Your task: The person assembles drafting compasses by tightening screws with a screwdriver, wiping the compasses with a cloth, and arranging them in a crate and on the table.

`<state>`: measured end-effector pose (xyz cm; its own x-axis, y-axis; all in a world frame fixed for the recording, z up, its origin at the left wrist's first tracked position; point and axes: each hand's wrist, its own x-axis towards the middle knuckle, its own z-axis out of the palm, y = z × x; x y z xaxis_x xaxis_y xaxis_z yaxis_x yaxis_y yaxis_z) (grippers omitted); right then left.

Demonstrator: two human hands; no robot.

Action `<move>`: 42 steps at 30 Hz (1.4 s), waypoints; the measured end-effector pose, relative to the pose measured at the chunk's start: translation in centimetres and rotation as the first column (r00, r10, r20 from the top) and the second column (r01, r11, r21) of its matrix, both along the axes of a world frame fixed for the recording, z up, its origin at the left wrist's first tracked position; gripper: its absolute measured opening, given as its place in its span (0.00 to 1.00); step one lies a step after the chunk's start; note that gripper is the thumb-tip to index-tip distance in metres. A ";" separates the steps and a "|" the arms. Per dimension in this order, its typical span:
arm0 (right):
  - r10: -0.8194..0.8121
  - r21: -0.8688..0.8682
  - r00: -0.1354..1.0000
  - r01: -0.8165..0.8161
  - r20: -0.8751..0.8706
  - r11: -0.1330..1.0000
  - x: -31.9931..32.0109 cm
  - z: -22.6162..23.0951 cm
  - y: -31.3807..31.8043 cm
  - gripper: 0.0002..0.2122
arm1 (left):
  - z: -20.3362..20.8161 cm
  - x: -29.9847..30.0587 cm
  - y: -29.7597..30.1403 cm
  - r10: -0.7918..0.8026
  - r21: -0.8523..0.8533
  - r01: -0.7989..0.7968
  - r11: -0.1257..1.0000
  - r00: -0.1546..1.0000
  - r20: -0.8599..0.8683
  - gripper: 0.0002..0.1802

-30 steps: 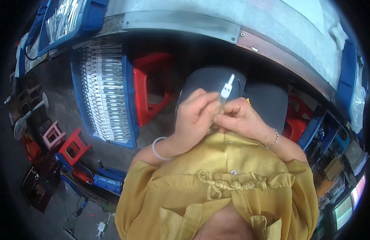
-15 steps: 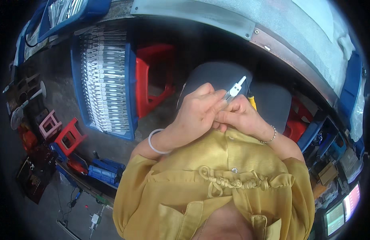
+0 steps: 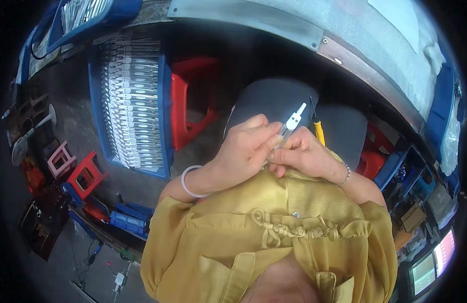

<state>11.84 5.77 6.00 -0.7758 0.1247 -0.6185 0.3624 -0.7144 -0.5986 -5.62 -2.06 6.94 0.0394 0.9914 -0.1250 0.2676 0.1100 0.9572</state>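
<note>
In front of my chest, my left hand and my right hand pinch a drawing compass between them. Its white head and narrow tip point up and away from me. The metal legs run down between my fingers, which hide most of them. Beside my right hand, a screwdriver with a yellow handle and thin dark shaft points away over my lap. The lower end of its handle is behind that hand, and whether the hand grips it I cannot tell.
To the left, a blue crate holds rows of similar white-headed metal pieces. A red stool stands beside it. Ahead runs the metal edge of a worktable. Blue bins sit at the right, another blue bin at the far left.
The compass has dropped slightly toward me and left, and more of its metal legs show. My right hand has shifted a little; more of the yellow handle is visible.
</note>
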 end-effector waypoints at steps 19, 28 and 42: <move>0.036 -0.167 0.998 -0.043 -0.046 0.985 -0.3 0.4 1.4 0.10 | -2.3 -1.7 1.6 0.191 -0.472 0.319 0.822 0.626 0.756 0.20; 0.013 -0.113 0.999 -0.009 0.041 0.994 2.3 0.7 2.6 0.13 | -6.9 -0.6 0.9 0.246 -0.295 0.493 0.818 0.163 0.955 0.18; -0.587 0.864 0.808 0.256 0.056 0.434 11.7 7.5 7.6 0.09 | -5.8 -1.1 2.5 0.236 -0.367 0.285 0.885 0.404 0.883 0.14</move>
<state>23.54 13.35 13.50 -0.2660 0.9321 -0.2457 0.4279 -0.1142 -0.8966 -6.68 0.42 1.10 0.4068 0.8372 -0.3656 -0.6924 0.5436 0.4744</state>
